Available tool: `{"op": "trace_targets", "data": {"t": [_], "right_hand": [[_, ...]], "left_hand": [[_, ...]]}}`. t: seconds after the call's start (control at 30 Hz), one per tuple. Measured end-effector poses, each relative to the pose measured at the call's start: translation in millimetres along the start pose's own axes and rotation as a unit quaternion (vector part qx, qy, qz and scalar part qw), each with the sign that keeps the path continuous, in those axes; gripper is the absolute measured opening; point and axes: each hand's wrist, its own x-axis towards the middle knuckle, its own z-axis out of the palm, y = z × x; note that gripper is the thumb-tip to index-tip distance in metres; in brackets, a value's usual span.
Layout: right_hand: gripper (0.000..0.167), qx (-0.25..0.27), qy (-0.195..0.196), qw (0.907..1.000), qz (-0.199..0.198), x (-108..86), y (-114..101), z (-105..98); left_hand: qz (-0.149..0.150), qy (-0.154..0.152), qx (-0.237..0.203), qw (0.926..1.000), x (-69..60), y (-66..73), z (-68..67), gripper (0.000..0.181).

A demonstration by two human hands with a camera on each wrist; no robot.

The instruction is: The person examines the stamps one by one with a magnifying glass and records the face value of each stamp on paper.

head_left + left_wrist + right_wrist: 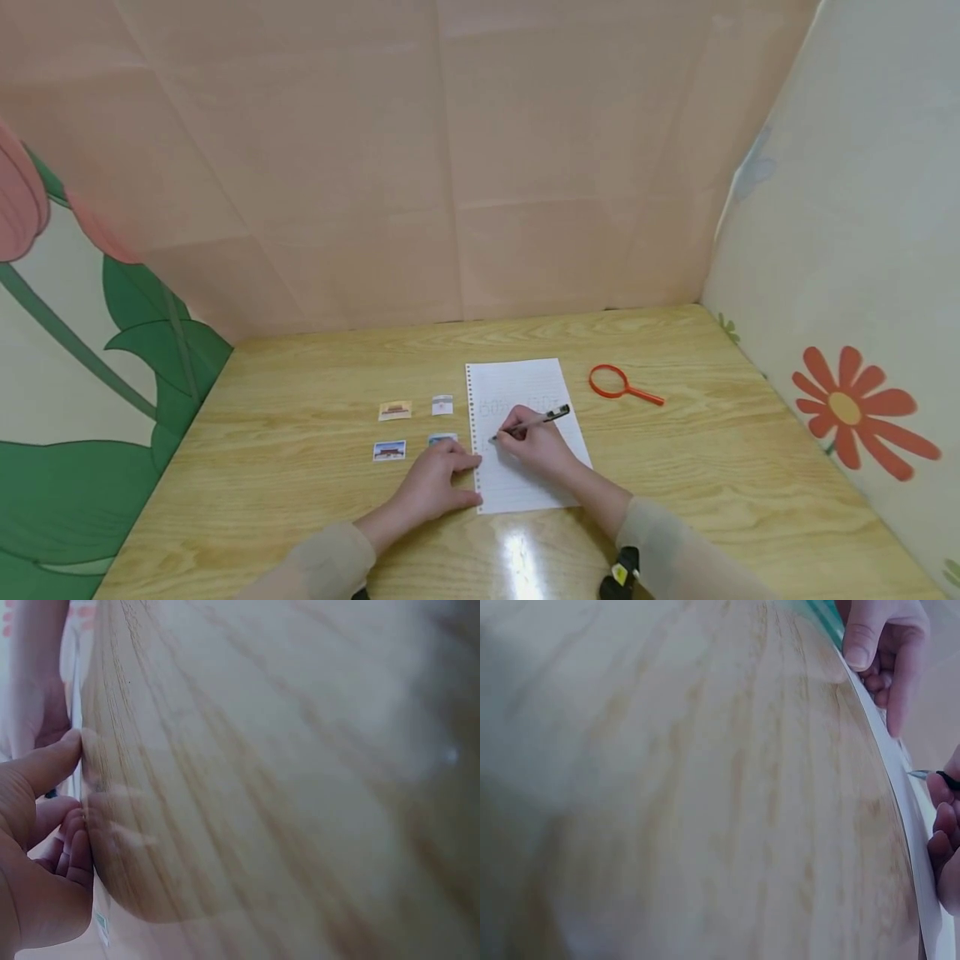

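A lined sheet of paper (525,492) with holes along its left edge lies on the table, with faint large writing across its upper half. My right hand (542,446) pinches a pen (555,413) in a writing grip, its tip at the left part of the sheet. In the right wrist view the pen tip (919,774) shows just above the paper. My left hand (435,483) rests at the sheet's left edge, thumb and index finger touching the margin. Its other fingers (79,855) lie loosely bent on the table. It partly covers a small blue stamp-like picture (442,437).
Several small stamp-like pictures lie left of the sheet: a yellowish one (395,410), a pale one (442,405) and a blue one with a red building (389,451). A red magnifying glass (637,392) lies to the right. Walls bound the wooden table (285,433).
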Motion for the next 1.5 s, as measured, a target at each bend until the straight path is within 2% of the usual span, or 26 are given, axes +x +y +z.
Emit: {"op": "trace_targets", "data": {"t": [0.13,0.3,0.43,0.63,0.9,1.23,1.5], "right_hand": [[0.014,-0.001,-0.005,1.0000,-0.008,-0.4,0.7,-0.8],[0.015,-0.007,0.000,1.0000,0.000,-3.3,1.5,-4.4],[0.016,-0.008,-0.007,0.9999,0.004,-6.1,3.0,-6.3],[0.016,0.005,-0.032,0.9992,-0.024,-7.6,3.2,-4.2],[0.009,0.021,0.020,0.9996,0.008,-1.7,3.8,-1.3],[0.010,0.008,0.022,0.9997,0.001,2.5,6.0,1.9],[0.014,-0.002,0.043,0.9991,0.002,0.8,4.8,-1.9]], "left_hand": [[-0.002,0.000,-0.001,1.0000,-0.7,1.4,-1.2,0.055],[-0.016,-0.008,-0.005,0.9998,0.2,1.3,-1.5,0.056],[-0.013,-0.009,-0.004,0.9999,0.4,1.2,-1.6,0.055],[-0.012,-0.008,0.003,0.9999,1.3,0.9,-0.7,0.055],[-0.009,-0.013,0.006,0.9999,2.0,0.2,-0.3,0.055],[-0.017,-0.018,0.008,0.9997,2.6,-0.6,0.1,0.056],[0.005,0.002,0.003,1.0000,0.9,0.5,-0.3,0.055]]}}
